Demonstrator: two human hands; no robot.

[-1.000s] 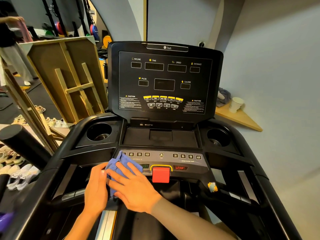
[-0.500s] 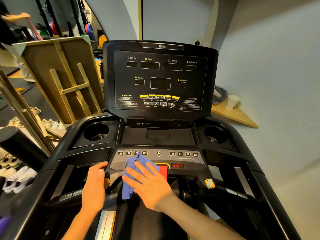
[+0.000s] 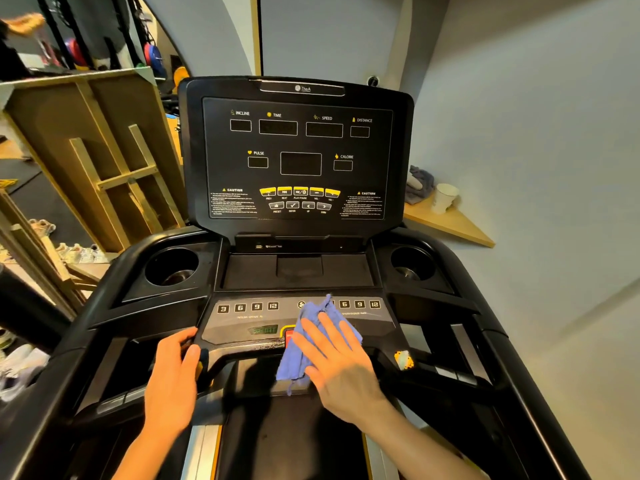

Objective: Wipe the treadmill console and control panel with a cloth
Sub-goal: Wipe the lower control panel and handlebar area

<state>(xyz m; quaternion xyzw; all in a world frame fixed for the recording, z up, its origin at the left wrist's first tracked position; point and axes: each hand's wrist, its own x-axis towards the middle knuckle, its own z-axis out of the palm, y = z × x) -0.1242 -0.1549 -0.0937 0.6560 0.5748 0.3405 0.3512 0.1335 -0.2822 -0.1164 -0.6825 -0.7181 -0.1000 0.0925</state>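
Note:
The black treadmill console [image 3: 298, 157] stands upright ahead, its displays dark. Below it lies the grey control panel [image 3: 242, 318] with numbered buttons on both sides. My right hand [image 3: 337, 365] lies flat with spread fingers on a blue cloth [image 3: 294, 358], pressing it onto the middle of the panel. The cloth covers most of the red stop button [image 3: 288, 336] and one right-side number button. My left hand [image 3: 173, 379] grips the left end of the panel's front handle bar.
Cup holders [image 3: 171, 268] [image 3: 412, 263] sit on either side of a flat tray [image 3: 298, 270]. A wooden frame [image 3: 97, 161] leans at the left, with shoes on the floor. A wooden shelf [image 3: 450, 223] at the right holds a paper cup [image 3: 445, 197] and a grey cloth.
My right hand has slid the blue cloth rightward across the panel, from the left buttons over the stop button. My left hand left the cloth and took the handle bar.

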